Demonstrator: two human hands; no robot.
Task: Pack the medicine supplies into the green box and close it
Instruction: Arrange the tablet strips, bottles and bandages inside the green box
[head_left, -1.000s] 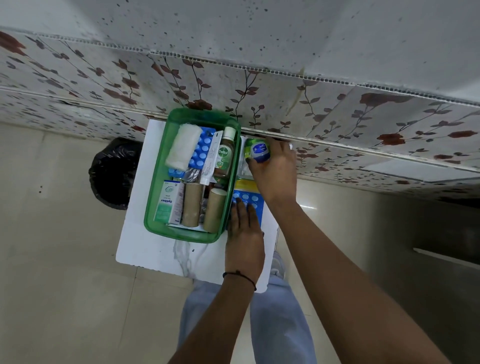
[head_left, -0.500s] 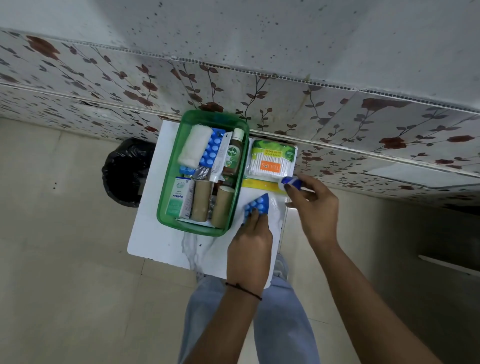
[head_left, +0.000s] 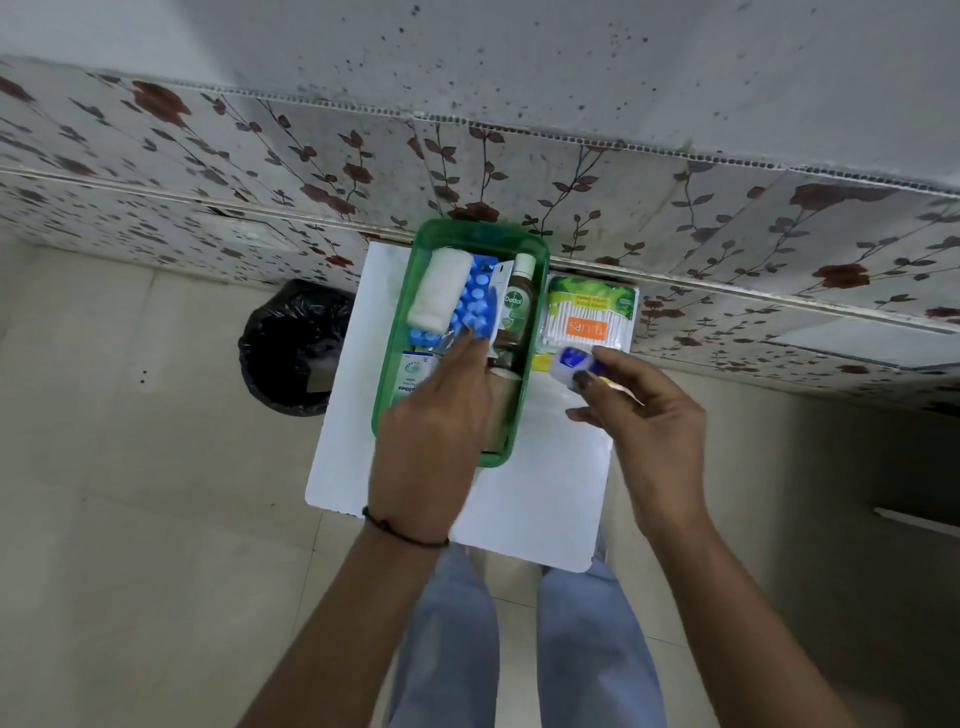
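Observation:
The open green box (head_left: 537, 291) stands on a small white table (head_left: 540, 499) against the wall. Inside lie a white gauze roll (head_left: 439, 288), a brown Dettol bottle (head_left: 517, 306), a white carton (head_left: 413, 376) and brown rolls (head_left: 501, 402). My left hand (head_left: 441, 415) reaches over the box and holds a blue blister strip (head_left: 475, 306) onto the pile inside. My right hand (head_left: 644, 410), right of the box, pinches a small jar with a blue lid (head_left: 571, 361). A pack of cotton buds (head_left: 589, 317) lies on the table behind it.
A bin lined with a black bag (head_left: 291, 348) stands on the floor left of the table. The floral tiled wall (head_left: 311, 171) runs right behind the table. My legs in blue trousers (head_left: 519, 649) are at its near edge.
My left hand lifted the blue blister strip from the table right of the box and carried it left into the box. My right hand took the small jar off the cotton bud pack.

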